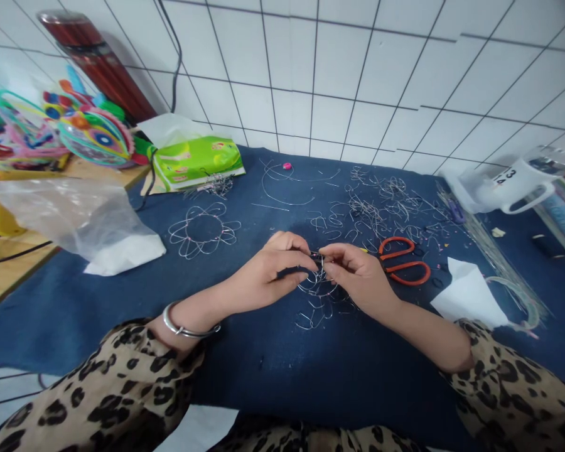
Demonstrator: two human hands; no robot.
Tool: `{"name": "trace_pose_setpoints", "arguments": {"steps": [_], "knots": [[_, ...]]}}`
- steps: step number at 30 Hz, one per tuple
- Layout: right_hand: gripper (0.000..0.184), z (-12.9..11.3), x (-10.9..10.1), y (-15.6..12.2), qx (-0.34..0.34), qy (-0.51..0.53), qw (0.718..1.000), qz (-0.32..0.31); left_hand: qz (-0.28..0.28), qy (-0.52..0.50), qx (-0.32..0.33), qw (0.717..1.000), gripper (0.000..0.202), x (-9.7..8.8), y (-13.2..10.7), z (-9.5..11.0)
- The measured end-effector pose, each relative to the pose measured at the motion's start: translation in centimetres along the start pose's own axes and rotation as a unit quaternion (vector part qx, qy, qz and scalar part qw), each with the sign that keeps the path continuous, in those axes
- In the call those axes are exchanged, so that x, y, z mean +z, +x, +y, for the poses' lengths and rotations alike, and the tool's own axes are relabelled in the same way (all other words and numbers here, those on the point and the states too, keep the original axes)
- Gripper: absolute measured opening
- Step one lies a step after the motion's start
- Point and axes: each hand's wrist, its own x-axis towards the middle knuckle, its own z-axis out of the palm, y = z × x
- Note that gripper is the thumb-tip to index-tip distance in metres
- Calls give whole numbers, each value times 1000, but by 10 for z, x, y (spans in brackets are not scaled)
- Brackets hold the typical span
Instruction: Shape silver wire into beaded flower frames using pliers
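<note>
Both hands pinch a looped wire piece [316, 290] over the middle of the blue cloth. My left hand [275, 270] grips its upper left side between thumb and fingers. On the other side, my right hand [358, 273] holds the wire between thumb and forefinger; the fingertips partly hide it. More wire loops dangle or lie just below the hands, and I cannot tell which. Off to the left rests a flower-shaped wire ring [204, 227] with several petal loops. Orange-handled scissors or pliers [405, 260] lie beside my right hand, their working end hidden.
Loose bent wires [371, 204] spread across the back right. A green tissue pack [195, 162] stands at the back left, near a plastic bag [85, 220]. At the right are straight wires [499, 251], white paper [471, 292] and a white mug [522, 182]. A tiled wall rises behind.
</note>
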Motion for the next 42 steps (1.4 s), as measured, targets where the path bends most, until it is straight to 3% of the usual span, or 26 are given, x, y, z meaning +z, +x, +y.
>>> {"name": "trace_pose_setpoints", "arguments": {"steps": [10, 16, 19, 22, 25, 30, 37, 42], "knots": [[23, -1, 1, 1, 8, 16, 1000, 22, 7, -20, 24, 999, 16, -1, -1, -4], [20, -6, -1, 5, 72, 116, 989, 61, 28, 22, 51, 998, 20, -1, -2, 1], [19, -10, -5, 7, 112, 176, 975, 73, 74, 2, 3, 997, 14, 1, -4, 2], [20, -12, -8, 7, 136, 220, 963, 70, 89, -60, -96, 990, 6, 6, -3, 1], [21, -9, -8, 7, 132, 259, 953, 81, 53, -174, -205, 962, 12, 12, -1, 1], [21, -4, -4, 7, 126, 284, 947, 87, 24, -357, -266, 895, 21, 21, 1, 3], [22, -7, -2, 6, 133, 272, 949, 94, 33, -512, -302, 804, 18, 25, 0, 5], [22, -6, 0, 7, 120, 247, 956, 101, 29, -575, -298, 762, 17, 25, 0, 5]]}}
